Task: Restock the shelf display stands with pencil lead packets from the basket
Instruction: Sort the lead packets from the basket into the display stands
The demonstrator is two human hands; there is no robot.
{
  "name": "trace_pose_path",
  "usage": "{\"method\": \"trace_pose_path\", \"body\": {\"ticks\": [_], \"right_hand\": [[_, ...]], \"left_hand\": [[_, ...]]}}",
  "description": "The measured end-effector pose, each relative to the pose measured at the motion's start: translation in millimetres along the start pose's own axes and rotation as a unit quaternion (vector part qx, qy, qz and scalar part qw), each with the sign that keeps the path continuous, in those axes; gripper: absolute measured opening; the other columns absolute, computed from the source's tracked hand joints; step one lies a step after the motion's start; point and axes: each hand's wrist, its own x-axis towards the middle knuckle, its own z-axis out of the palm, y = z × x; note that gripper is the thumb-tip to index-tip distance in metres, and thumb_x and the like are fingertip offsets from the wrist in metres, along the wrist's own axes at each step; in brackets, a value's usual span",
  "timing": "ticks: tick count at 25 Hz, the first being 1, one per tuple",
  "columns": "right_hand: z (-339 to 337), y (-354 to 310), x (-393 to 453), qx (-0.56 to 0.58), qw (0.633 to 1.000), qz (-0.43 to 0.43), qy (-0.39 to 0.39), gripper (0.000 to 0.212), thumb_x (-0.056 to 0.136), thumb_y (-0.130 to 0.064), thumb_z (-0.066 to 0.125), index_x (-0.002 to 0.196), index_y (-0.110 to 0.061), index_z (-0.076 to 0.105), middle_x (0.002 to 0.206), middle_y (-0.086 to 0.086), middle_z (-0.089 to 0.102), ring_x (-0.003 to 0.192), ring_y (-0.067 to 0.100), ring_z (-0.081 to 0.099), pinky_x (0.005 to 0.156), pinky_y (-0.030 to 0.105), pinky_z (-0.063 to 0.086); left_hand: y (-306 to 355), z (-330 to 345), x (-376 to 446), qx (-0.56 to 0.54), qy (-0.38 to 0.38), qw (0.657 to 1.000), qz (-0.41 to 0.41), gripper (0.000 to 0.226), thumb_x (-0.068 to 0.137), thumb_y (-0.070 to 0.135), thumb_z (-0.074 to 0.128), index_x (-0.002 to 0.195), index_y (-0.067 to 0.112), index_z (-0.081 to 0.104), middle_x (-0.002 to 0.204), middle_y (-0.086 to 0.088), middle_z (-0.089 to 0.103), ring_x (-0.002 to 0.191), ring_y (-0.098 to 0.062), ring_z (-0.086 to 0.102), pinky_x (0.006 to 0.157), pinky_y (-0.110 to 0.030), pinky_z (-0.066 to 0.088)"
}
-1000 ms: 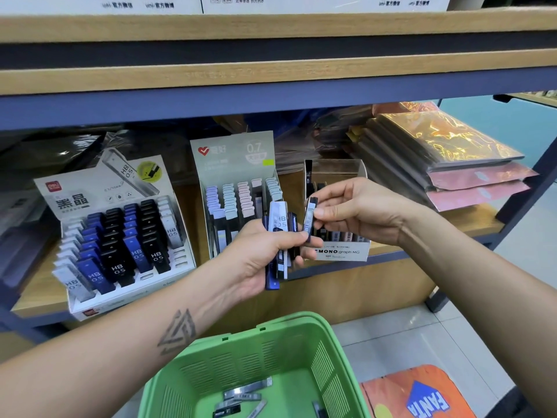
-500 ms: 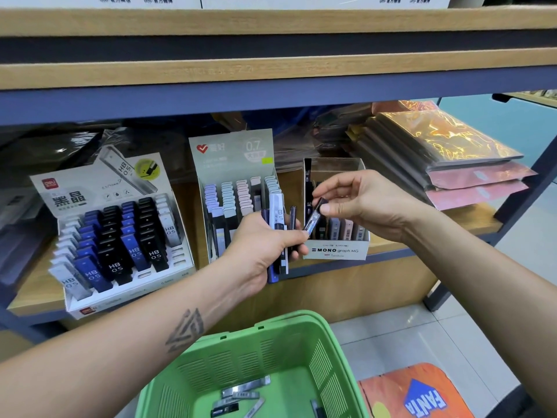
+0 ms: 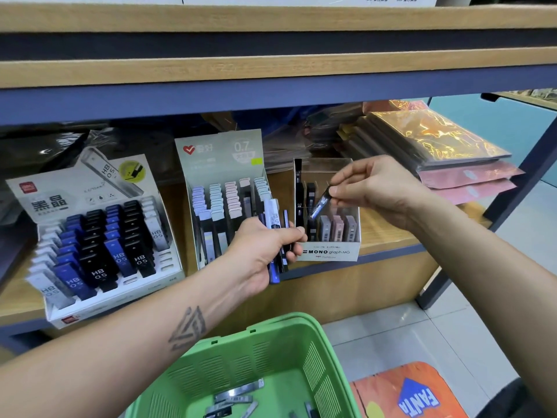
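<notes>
We have one dark pencil lead packet [image 3: 321,205] pinched between the thumb and fingertips of our right hand [image 3: 373,188], held just above the clear MONO stand [image 3: 328,251] that sits at the front edge of the shelf [image 3: 388,236]. The packet's long axis runs on a slant, its upper end in the pinch and its lower end pointing down and to the left, into the stand's open top; the empty slots lie directly under that lower end, so we judge the coming move to be a short drop with the packet turned upright. The right hand is the nearer one to this stand. Our left hand [image 3: 265,248] is curled around a bunch of packets [image 3: 277,236], held upright just left of the stand and touching its front left corner; we can make out about four in the bunch, one of them white, but the fingers hide the rest. On the shelf we count three display stands: the MONO one, a middle stand [image 3: 223,182] marked 0.7, and a left stand [image 3: 90,236] of HB 0.5 packets. In the green basket [image 3: 271,342] below, some five or six loose packets [image 3: 238,396] lie flat on the bottom, though the picture's edge cuts them off.
</notes>
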Motion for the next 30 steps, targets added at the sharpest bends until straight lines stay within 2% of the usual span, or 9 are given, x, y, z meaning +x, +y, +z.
{"method": "trace_pose_path", "body": {"ticks": [3,7,9,13,18,25,27,28,30], "right_hand": [[-1.7,-1.8,13.5,-0.029,0.992,-0.078,0.094,0.017,0.083,0.004,0.076,0.098,-0.001,0.071,0.087,0.016,0.074,0.082,0.028,0.075,0.075,0.033,0.061],[11.4,-10.8,37.9,-0.194,0.942,-0.181,0.203,0.02,0.085,-0.006,0.076,0.104,-0.013,0.074,0.096,-0.003,0.072,0.089,0.01,0.068,0.08,0.019,0.055],[16.6,-15.2,50.4,-0.256,0.921,-0.207,0.208,0.022,0.088,-0.008,0.074,0.109,-0.014,0.075,0.1,-0.006,0.072,0.092,0.007,0.067,0.083,0.013,0.05],[30.9,-1.9,71.7,-0.356,0.889,-0.227,0.18,0.021,0.09,-0.007,0.072,0.11,-0.013,0.076,0.11,0.003,0.074,0.101,0.015,0.068,0.095,0.028,0.054],[46.6,11.2,88.9,-0.4,0.881,-0.188,0.166,0.02,0.091,-0.01,0.071,0.11,-0.015,0.074,0.111,0.005,0.073,0.102,0.019,0.069,0.091,0.035,0.057],[55.6,7.8,92.2,-0.444,0.86,-0.166,0.19,0.016,0.092,-0.005,0.065,0.105,-0.011,0.073,0.108,0.009,0.072,0.095,0.022,0.068,0.083,0.032,0.057],[54.4,0.9,84.6,-0.425,0.87,-0.171,0.179,0.018,0.092,-0.006,0.065,0.104,-0.015,0.075,0.106,0.005,0.074,0.093,0.018,0.068,0.084,0.03,0.057],[53.2,-4.6,78.3,-0.376,0.899,-0.169,0.149,0.016,0.092,-0.009,0.066,0.102,-0.017,0.076,0.104,0.002,0.075,0.093,0.016,0.069,0.085,0.03,0.057],[49.6,-20.8,57.1,-0.193,0.976,-0.103,-0.005,0.011,0.09,-0.017,0.073,0.1,-0.012,0.077,0.098,0.006,0.077,0.089,0.018,0.071,0.084,0.034,0.059]], "left_hand": [[2.1,-3.3,-0.7,0.009,-0.026,0.999,-0.017,0.004,0.09,-0.003,0.067,0.088,-0.002,0.064,0.071,-0.014,0.062,0.05,-0.014,0.051,0.04,-0.018,0.037],[7.5,-3.8,-2.7,0.01,-0.054,0.998,-0.034,0.008,0.09,0.002,0.069,0.084,0.0,0.064,0.067,-0.012,0.061,0.049,-0.014,0.052,0.04,-0.018,0.037],[11.2,-3.1,-3.1,0.012,-0.064,0.997,-0.027,0.006,0.091,0.002,0.069,0.087,0.001,0.064,0.066,-0.011,0.061,0.049,-0.014,0.052,0.04,-0.018,0.037],[15.1,-4.9,-1.4,0.017,-0.077,0.997,-0.013,0.004,0.091,0.002,0.068,0.091,0.003,0.064,0.066,-0.01,0.06,0.05,-0.014,0.052,0.042,-0.019,0.037],[16.8,-6.2,-0.6,0.002,-0.082,0.997,-0.016,0.004,0.091,0.002,0.067,0.093,0.002,0.063,0.066,-0.009,0.06,0.051,-0.014,0.051,0.042,-0.018,0.036],[18.1,-11.6,-1.2,-0.019,-0.1,0.994,-0.029,0.003,0.092,0.003,0.066,0.092,0.003,0.063,0.071,-0.012,0.062,0.054,-0.015,0.055,0.043,-0.018,0.039],[19.5,-12.5,-3.1,-0.041,-0.109,0.992,-0.037,0.004,0.093,0.003,0.065,0.096,0.001,0.064,0.076,-0.016,0.066,0.058,-0.018,0.061,0.044,-0.019,0.044],[20.4,-13.2,-4.1,-0.047,-0.111,0.992,-0.039,0.007,0.094,0.003,0.064,0.099,-0.001,0.064,0.078,-0.017,0.068,0.06,-0.019,0.064,0.045,-0.019,0.046],[22.5,-14.1,-6.2,-0.052,-0.112,0.992,-0.04,0.014,0.094,0.003,0.062,0.107,-0.003,0.065,0.082,-0.019,0.071,0.064,-0.02,0.068,0.047,-0.019,0.05]]}}
